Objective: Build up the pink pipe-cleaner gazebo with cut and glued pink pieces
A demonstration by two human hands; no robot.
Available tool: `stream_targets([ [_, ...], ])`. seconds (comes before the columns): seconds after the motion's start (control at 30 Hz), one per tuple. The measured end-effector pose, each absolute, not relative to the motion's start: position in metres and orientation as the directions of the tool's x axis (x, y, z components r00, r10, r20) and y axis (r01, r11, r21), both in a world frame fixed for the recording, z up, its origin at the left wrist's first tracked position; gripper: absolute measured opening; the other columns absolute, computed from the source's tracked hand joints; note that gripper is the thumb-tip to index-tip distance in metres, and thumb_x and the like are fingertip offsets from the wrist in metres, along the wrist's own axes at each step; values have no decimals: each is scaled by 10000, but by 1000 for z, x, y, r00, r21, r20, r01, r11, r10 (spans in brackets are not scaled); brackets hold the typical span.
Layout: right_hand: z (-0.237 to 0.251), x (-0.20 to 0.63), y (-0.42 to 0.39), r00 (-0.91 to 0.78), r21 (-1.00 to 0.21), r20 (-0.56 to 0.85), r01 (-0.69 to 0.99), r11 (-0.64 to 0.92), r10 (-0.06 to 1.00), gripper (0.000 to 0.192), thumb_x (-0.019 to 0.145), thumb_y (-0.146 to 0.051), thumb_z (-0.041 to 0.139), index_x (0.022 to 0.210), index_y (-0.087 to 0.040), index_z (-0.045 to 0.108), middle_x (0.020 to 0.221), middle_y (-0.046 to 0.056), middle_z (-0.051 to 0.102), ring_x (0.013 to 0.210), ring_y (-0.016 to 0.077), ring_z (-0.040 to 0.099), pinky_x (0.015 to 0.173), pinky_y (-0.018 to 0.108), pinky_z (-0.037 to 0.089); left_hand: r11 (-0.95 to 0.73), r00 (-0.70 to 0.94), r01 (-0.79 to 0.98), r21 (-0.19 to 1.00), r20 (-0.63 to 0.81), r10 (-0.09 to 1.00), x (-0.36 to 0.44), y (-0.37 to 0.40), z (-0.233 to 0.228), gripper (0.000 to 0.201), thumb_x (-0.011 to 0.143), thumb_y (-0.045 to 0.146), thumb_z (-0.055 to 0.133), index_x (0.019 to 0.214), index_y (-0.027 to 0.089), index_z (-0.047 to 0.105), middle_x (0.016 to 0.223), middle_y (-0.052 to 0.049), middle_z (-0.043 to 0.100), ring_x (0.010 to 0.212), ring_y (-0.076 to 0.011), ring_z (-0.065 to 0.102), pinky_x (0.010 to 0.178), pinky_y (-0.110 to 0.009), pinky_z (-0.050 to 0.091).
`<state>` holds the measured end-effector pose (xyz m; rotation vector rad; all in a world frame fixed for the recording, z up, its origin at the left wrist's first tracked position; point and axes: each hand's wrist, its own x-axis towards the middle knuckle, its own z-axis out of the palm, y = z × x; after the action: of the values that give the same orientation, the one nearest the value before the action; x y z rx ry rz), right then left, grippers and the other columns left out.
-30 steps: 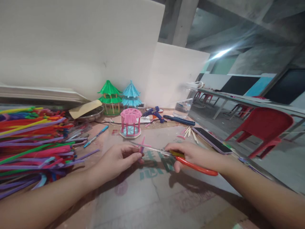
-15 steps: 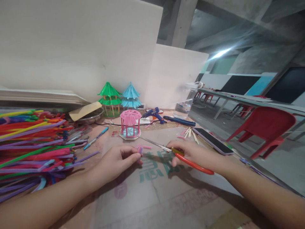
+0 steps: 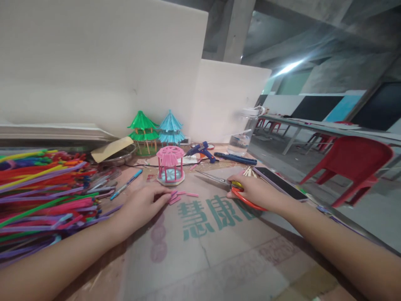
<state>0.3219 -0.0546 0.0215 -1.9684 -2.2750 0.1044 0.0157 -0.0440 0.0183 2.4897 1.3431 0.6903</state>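
My left hand [image 3: 152, 202] is low over the work sheet, thumb and forefinger closed on the end of a short purple pipe cleaner piece [image 3: 174, 193]. Around that piece lie several short pink pipe cleaner pieces [image 3: 191, 195]. In my right hand [image 3: 250, 190] is a pair of red-handled scissors [image 3: 214, 178], the blades pointing left and away from me. Just behind the cut pieces stands a small pink pavilion model [image 3: 171, 161] with posts, an open-ribbed roof and a pale blue floor.
Pipe cleaners [image 3: 46, 192] are heaped at left beside a blue pen [image 3: 127, 184]. Green [image 3: 142, 129] and blue [image 3: 171, 127] pavilions, a glue gun [image 3: 202, 151], a blue-handled tool [image 3: 236, 159] and a clear jug [image 3: 241, 136] stand behind. A phone [image 3: 280, 183] lies right, near a red chair [image 3: 351, 167].
My left hand has lowered leftward, bringing the purple piece down to the pink pieces. The scissors in my right hand have shifted slightly up and right, away from the left hand.
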Motion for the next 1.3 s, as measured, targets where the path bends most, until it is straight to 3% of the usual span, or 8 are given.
stream_targets([
  [0.27, 21, 320, -54, -141, -110, 47, 983, 146, 989, 435, 818, -444, 568, 1190, -217, 583, 1073, 100, 682, 980, 287, 637, 770, 329, 471, -434, 360, 749, 500, 242, 901, 13, -41, 22, 383, 843, 411, 408, 993, 196, 688, 1030, -57, 715, 970, -254, 627, 845, -353, 462],
  [0.53, 22, 320, -58, -348, -26, 73, 936, 350, 935, 395, 890, -278, 436, 1258, -210, 563, 1038, 129, 591, 891, 221, 612, 798, 324, 462, -504, 392, 685, 526, 318, 863, 18, -48, 19, 300, 859, 382, 418, 870, 196, 653, 848, -33, 707, 802, -201, 637, 729, -280, 488],
  [0.67, 24, 314, -62, -382, -96, 209, 908, 407, 900, 318, 888, -269, 452, 1130, -178, 638, 1025, 125, 599, 919, 228, 594, 816, 347, 461, -506, 359, 661, 553, 358, 862, 20, -49, 17, 275, 843, 355, 455, 908, 188, 663, 882, -51, 715, 838, -211, 647, 753, -294, 497],
  [0.8, 26, 292, -65, -439, -198, 374, 823, 532, 817, 253, 903, -232, 441, 991, -186, 674, 941, 95, 658, 877, 200, 609, 773, 319, 462, -443, 256, 582, 682, 364, 896, 20, -48, 17, 315, 826, 345, 461, 981, 167, 672, 926, -74, 721, 821, -215, 667, 688, -289, 512],
  [1.03, 36, 227, -48, -771, 43, 361, 576, 816, 524, 210, 904, -189, 488, 1019, -170, 662, 875, 82, 649, 811, 174, 581, 674, 266, 401, -308, 173, 418, 855, 258, 951, 17, -39, 7, 304, 791, 409, 522, 909, 154, 638, 813, -55, 689, 679, -186, 655, 550, -251, 470],
  [1.2, 29, 204, -22, -836, 185, 254, 535, 824, 486, 171, 874, -175, 533, 985, -167, 662, 857, 72, 630, 755, 167, 548, 631, 267, 369, -324, 181, 395, 860, 273, 945, 14, -35, 2, 326, 813, 451, 507, 918, 155, 593, 836, -51, 679, 695, -176, 641, 567, -249, 479],
  [1.3, 22, 203, -15, -835, 129, 305, 512, 849, 458, 135, 870, -193, 540, 881, -170, 672, 829, 60, 609, 746, 162, 536, 638, 266, 374, -306, 160, 414, 857, 263, 951, 14, -36, 6, 327, 805, 452, 495, 915, 161, 599, 783, -30, 656, 607, -152, 603, 510, -236, 454],
])
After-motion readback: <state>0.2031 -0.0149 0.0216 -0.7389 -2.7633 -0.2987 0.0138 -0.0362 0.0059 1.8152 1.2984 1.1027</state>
